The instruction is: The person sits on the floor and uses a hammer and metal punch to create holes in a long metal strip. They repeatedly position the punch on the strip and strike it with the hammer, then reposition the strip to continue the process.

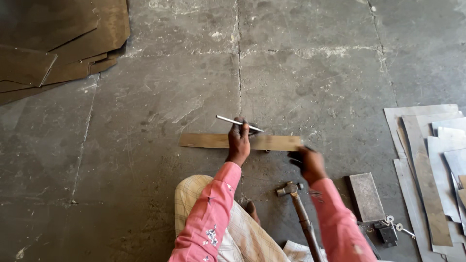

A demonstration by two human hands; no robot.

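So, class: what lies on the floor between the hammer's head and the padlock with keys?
In the head view, a flat rectangular metal block lies between the hammer and the padlock. The person's right forearm also crosses part of that stretch.

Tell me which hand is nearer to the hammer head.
Right. The right hand is just above and to the right of the hammer head, not touching it. The left hand is farther up and left, holding a thin metal rod over the strip.
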